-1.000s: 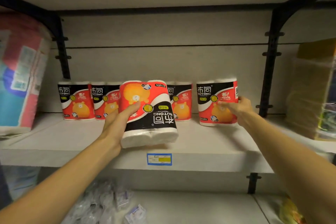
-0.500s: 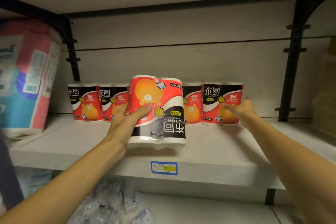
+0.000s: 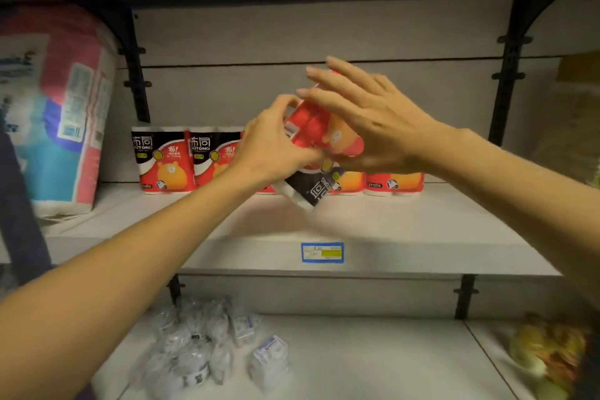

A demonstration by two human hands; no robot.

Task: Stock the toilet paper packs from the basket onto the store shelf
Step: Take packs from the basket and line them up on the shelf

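**Tilted pack held in the air between both hands, above the shelf**

Left hand (image 3: 276,143) grips the toilet paper pack (image 3: 319,153) from its left side, fingers curled round the upper edge; the pack is off the shelf board (image 3: 422,224), tilted, printed upside down, black end lowest and pointing down toward the board; motion blur on the pack, so exact contact points are unclear. Right hand (image 3: 367,120) lies against the pack's right side with fingers straight and spread, fingertips reaching past the pack's top; palm appears to press the wrapper, no curl round it.

Behind the grip, against the back wall, a row of shelved packs (image 3: 164,161) stands upright on the same board; two show fully to the left of the held pack, others are partly hidden behind the hands, and the bottoms of two more show below the right wrist. Far left of the grip, a large pink-and-blue bundle (image 3: 61,107) sits on the board. Straight below the grip, a blue price tag (image 3: 322,252) on the board's front edge. Lower down, on the shelf beneath, a heap of small clear-wrapped items (image 3: 207,347) to the lower left; a blurred yellow-green bag (image 3: 548,351) to the lower right.
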